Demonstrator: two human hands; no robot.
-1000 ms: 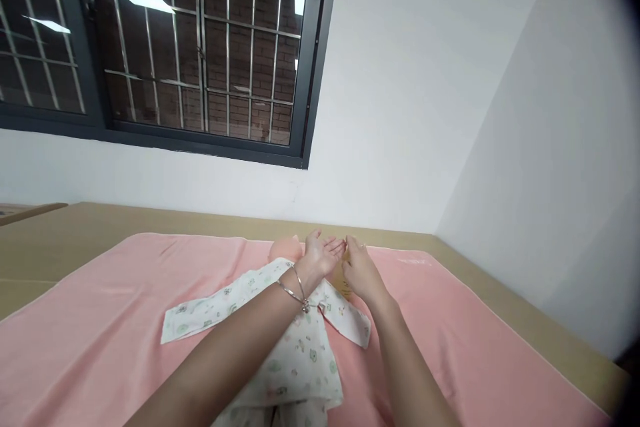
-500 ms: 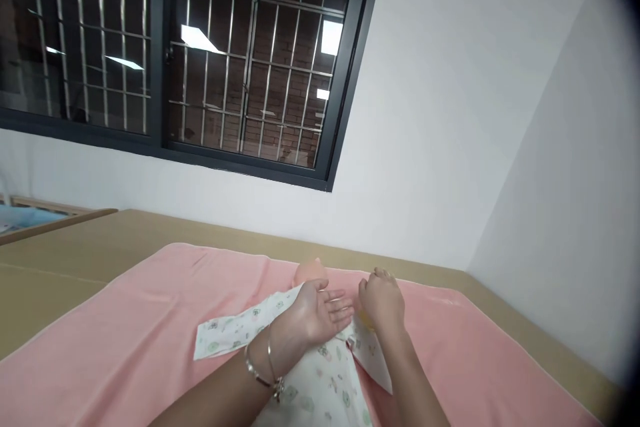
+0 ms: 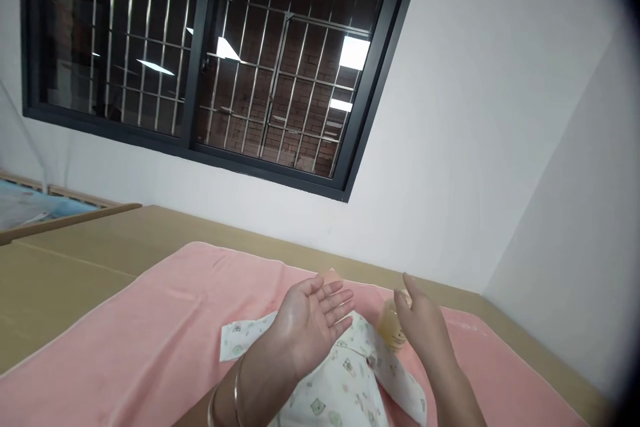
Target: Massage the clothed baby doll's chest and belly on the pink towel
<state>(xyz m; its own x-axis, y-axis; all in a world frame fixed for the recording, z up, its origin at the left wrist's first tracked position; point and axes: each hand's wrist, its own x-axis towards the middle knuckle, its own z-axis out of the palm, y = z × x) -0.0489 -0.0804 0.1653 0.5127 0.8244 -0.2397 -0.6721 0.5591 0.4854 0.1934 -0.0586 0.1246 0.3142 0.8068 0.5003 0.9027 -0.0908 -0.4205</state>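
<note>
My left hand (image 3: pixel 315 327) is held palm up with its fingers stretched out and nothing in it, above a white printed baby garment (image 3: pixel 345 373). Bracelets circle that wrist. Behind its fingertips shows the top of a peach-coloured rounded thing (image 3: pixel 331 275), mostly hidden. On the right, a clear bottle of yellow liquid (image 3: pixel 391 325) stands beside the garment's sleeve. My right hand (image 3: pixel 425 327) is at the bottle's top, thumb and finger around its pale cap; the other fingers are hidden behind the hand.
A pink sheet (image 3: pixel 165 320) lies under everything on a tan padded surface (image 3: pixel 75 280). A white wall (image 3: pixel 425 180) and a dark-framed barred window (image 3: pixel 280 67) rise behind. At far left is a wooden-edged bed with blue bedding (image 3: pixel 65 207).
The view has shifted, so the scene sits further right. My right hand has moved right with the bottle, which shows more fully. My left hand stays palm up and appears larger.
</note>
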